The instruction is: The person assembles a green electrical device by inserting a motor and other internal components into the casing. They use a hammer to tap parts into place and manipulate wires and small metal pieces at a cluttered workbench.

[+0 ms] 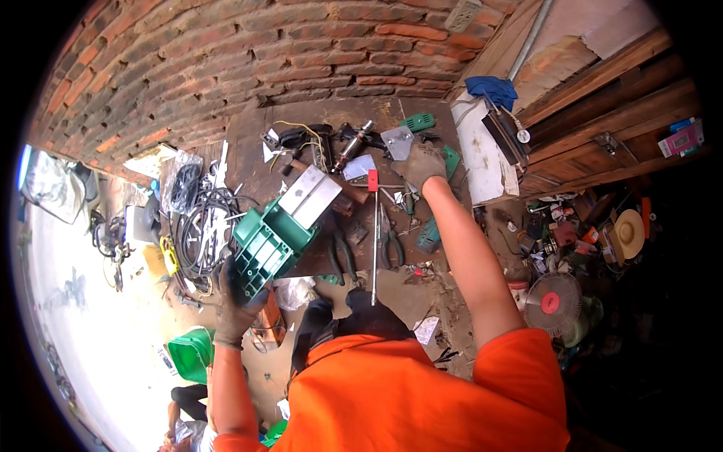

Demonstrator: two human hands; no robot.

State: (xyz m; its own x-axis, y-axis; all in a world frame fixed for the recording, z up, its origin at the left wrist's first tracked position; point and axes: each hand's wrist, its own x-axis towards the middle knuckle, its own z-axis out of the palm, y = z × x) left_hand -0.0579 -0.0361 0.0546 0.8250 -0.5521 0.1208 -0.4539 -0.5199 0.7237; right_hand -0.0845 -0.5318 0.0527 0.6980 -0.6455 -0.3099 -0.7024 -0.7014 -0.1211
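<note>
My left hand, in a grey-brown work glove, grips the near end of a green ribbed plastic housing, which is tilted over the left side of the workbench. A silver flat-faced metal part adjoins its far end. Across the bench, my gloved right hand reaches to a flat grey metal plate; its fingertips are hidden, so I cannot tell what they hold. Left of that plate lies a motor armature. A long screwdriver with a red handle points toward me between the hands.
Pliers and dark-handled pliers lie near the bench's front edge. Coiled black cable sits at left. A brick wall closes the back. A fan stands at right, a green bucket at lower left, near another person.
</note>
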